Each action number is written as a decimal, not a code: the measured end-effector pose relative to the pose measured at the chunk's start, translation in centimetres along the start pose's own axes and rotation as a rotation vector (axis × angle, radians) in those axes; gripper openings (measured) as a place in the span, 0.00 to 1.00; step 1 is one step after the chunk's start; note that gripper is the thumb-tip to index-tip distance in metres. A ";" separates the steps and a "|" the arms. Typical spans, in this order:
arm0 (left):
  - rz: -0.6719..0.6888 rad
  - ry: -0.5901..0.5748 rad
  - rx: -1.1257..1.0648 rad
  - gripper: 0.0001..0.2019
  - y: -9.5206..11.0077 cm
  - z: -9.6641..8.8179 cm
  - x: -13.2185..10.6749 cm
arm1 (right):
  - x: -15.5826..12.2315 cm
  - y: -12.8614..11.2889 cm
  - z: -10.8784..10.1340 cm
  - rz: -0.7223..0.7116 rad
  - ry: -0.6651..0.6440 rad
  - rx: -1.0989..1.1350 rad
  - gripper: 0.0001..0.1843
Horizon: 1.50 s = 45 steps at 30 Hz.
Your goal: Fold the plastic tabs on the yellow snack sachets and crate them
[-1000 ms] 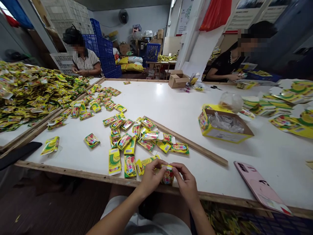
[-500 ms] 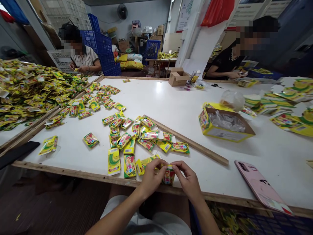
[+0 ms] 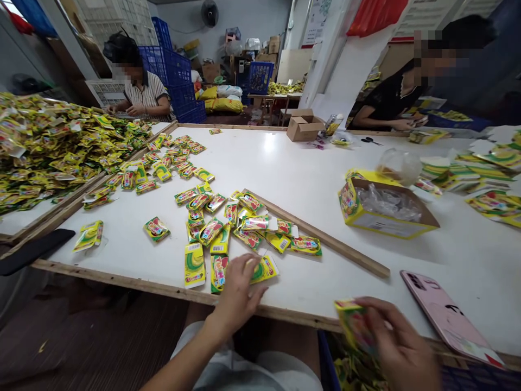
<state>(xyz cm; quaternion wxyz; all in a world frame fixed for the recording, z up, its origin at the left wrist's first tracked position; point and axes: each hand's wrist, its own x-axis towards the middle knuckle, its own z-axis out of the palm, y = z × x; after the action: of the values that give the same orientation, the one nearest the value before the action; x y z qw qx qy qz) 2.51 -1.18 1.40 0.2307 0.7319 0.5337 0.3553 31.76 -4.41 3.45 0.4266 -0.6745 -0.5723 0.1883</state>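
Note:
My right hand (image 3: 401,339) is off to the right, its thumb and fingers pinching a small yellow-and-green printed box (image 3: 355,325) past the table's front edge. Below it is a blue crate (image 3: 330,361) holding many similar boxes. On the white table, my left hand (image 3: 239,288) has its fingers curved and apart. They reach over a yellow box (image 3: 265,269) lying flat, and I cannot tell whether they touch it. Beside that hand lie a box with colourful lettering (image 3: 218,274) and a yellow box with a green swirl (image 3: 194,266). Several more lie in a loose cluster behind.
A wooden strip (image 3: 325,236) runs diagonally across the table (image 3: 293,168). To the right are a pink phone (image 3: 443,312) and a display carton (image 3: 386,220) of clear plastic. A large heap of small packs (image 3: 52,152) fills the left. Two people work across the table.
My hands have separated. The right one has carried the small box right, past the table edge, while the left has shifted slightly left over the yellow box. The view has turned slightly.

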 end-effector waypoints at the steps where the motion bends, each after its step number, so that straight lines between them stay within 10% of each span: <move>1: -0.037 0.006 0.081 0.29 -0.7 -0.6 -0.1 | 0.3 0.8 -2.1 -0.003 -0.008 -0.096 0.17; 6: -0.091 -0.121 0.169 0.32 -3.2 -0.8 -0.8 | 0.6 1.8 -4.8 0.128 0.009 -0.232 0.23; 12: -0.157 0.005 -0.124 0.32 -1.5 0.5 -0.9 | -1.6 -4.2 7.1 0.373 -0.337 0.423 0.29; 16: -0.129 0.016 -0.283 0.31 0.6 0.0 -1.3 | -1.9 -7.0 11.1 0.406 -0.338 0.693 0.29; 25: -0.208 0.050 -0.504 0.04 1.4 -0.6 -0.9 | -2.1 -7.3 10.9 0.405 -0.310 0.754 0.25; 45: -0.368 0.121 -0.441 0.07 2.0 0.6 -1.0 | -3.6 -6.7 12.1 0.307 -0.327 0.653 0.22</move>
<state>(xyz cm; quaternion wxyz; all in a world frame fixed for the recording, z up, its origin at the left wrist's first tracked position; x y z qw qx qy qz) 4.04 -2.80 2.21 0.4124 0.5327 0.5802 0.4577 17.72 -3.55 1.05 0.4888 -0.5421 -0.4351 0.5271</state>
